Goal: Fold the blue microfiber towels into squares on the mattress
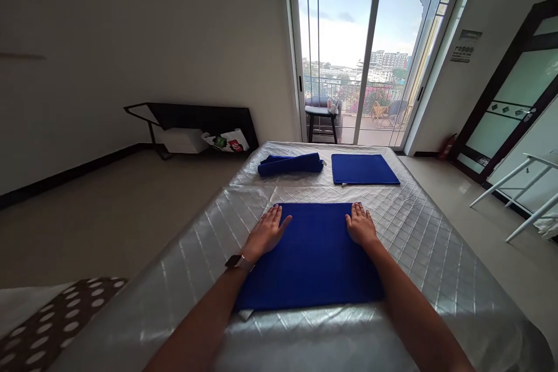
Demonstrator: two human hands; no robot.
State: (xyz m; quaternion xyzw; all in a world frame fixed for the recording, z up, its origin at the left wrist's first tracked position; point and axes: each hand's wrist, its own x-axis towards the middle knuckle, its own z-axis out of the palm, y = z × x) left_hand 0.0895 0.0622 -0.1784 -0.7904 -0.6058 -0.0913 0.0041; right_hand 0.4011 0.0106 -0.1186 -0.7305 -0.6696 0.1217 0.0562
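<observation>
A blue rectangular cloth (pixel 316 256) lies flat in front of me on a silver quilted mattress (pixel 196 267). My left hand (pixel 267 231) rests on its far left corner, fingers stretched out and thumb apart. On the far right corner lies my right hand (pixel 361 224), palm down with the fingers extended. A small white tag (pixel 246 314) sticks out at the cloth's near left corner. Beyond it, a second blue cloth (pixel 365 169) is spread flat at the right. To the left of that one sits a rolled or loosely folded blue cloth (pixel 291 164).
A brown polka-dot fabric (pixel 65 319) is at the lower left. Against the wall stands a black frame (pixel 200 116) with a white box (pixel 183 140) and a printed bag (pixel 226 141). Past the mattress are a dark stool (pixel 320 112) and sliding glass doors (pixel 368 46). White table legs (pixel 518 186) stand right.
</observation>
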